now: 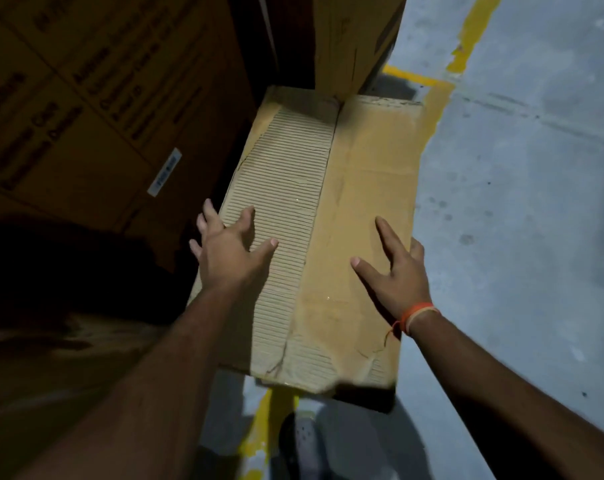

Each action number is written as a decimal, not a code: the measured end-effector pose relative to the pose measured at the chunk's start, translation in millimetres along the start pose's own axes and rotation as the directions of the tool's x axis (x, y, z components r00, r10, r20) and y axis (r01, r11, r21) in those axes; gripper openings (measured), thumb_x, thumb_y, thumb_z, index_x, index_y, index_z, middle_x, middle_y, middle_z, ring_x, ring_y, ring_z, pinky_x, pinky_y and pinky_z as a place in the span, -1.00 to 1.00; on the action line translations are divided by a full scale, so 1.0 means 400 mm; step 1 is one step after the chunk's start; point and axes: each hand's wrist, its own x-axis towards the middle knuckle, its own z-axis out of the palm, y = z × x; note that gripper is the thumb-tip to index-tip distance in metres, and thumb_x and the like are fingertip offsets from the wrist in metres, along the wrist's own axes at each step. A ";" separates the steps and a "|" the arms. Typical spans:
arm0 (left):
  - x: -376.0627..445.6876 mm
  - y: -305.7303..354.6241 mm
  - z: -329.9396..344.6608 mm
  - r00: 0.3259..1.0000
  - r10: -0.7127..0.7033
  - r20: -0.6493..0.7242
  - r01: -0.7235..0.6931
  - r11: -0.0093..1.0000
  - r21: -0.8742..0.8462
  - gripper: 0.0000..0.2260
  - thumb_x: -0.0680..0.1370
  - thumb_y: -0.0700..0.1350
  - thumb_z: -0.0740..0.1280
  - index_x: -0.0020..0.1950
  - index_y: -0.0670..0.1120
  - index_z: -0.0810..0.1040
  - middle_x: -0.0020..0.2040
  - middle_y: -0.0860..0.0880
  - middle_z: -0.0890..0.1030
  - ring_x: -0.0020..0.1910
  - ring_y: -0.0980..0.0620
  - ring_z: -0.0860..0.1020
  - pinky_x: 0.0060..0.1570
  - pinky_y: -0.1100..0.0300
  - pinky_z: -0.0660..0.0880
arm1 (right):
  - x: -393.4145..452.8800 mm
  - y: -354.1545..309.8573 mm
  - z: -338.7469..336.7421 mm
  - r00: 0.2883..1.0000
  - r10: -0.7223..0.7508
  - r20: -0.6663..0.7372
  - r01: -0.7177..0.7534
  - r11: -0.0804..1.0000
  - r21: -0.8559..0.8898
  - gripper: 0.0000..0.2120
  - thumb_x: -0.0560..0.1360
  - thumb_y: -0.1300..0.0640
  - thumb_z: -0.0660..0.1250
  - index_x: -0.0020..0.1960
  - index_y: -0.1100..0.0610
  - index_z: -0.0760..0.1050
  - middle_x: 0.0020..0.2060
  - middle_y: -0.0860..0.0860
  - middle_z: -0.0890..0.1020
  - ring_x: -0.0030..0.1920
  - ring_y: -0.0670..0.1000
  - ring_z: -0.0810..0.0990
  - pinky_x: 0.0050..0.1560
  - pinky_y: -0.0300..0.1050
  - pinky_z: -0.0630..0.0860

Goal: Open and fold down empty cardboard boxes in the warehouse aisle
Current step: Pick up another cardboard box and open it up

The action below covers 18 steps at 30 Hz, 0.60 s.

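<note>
- Brown corrugated cardboard box, flattened, lies on the grey concrete floor in the aisle; its far end reaches the foot of a standing carton.
- Left half of the top face has the liner torn off, exposing ribbed fluting; right half is smooth. A straight seam runs lengthwise between the two.
- Left hand: fingers spread, palm down at the box's left edge, thumb and forefinger over the fluted strip, other fingers past the edge. Nothing gripped.
- Right hand: fingers spread, palm down on the smooth half near the right edge. Nothing gripped. Orange band at the wrist.
- Hands well apart, one on each side of the seam.
- Stacked printed cartons to the left, in shadow.
- Yellow floor line at upper right.
- Near end of box crumpled.
</note>
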 end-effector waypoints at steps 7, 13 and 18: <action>0.075 -0.080 -0.023 0.967 0.110 0.229 -0.058 0.973 -0.223 -0.16 0.46 0.22 0.51 0.56 0.45 0.03 0.56 -0.08 0.27 0.46 -0.07 0.35 0.42 -0.12 0.37 | 0.004 0.008 0.006 0.999 -0.015 -0.046 0.013 0.999 -0.035 -0.25 0.44 -0.15 0.50 0.51 -0.40 0.20 0.46 -0.03 0.37 0.18 -0.63 0.17 0.13 -0.70 0.10; 0.067 -0.098 -0.021 0.938 0.198 0.285 -0.071 0.914 -0.400 -0.09 0.45 0.06 0.56 0.58 0.41 0.02 0.62 0.14 0.21 0.53 0.17 0.20 0.48 0.10 0.19 | 0.000 0.043 0.004 0.999 -0.032 -0.038 0.031 0.999 -0.023 -0.26 0.47 -0.13 0.49 0.52 -0.39 0.19 0.41 -0.43 0.33 0.60 -0.02 0.07 0.42 -0.40 -0.04; -0.035 -0.063 -0.003 0.969 0.169 0.181 -0.089 0.920 -0.383 -0.07 0.42 0.09 0.59 0.58 0.40 0.06 0.58 0.13 0.30 0.53 0.12 0.28 0.47 0.15 0.22 | -0.037 0.102 -0.046 0.997 -0.075 0.022 0.075 0.997 0.025 -0.26 0.45 -0.15 0.50 0.49 -0.44 0.19 0.27 -0.61 0.29 0.57 -0.07 0.18 0.57 0.08 0.19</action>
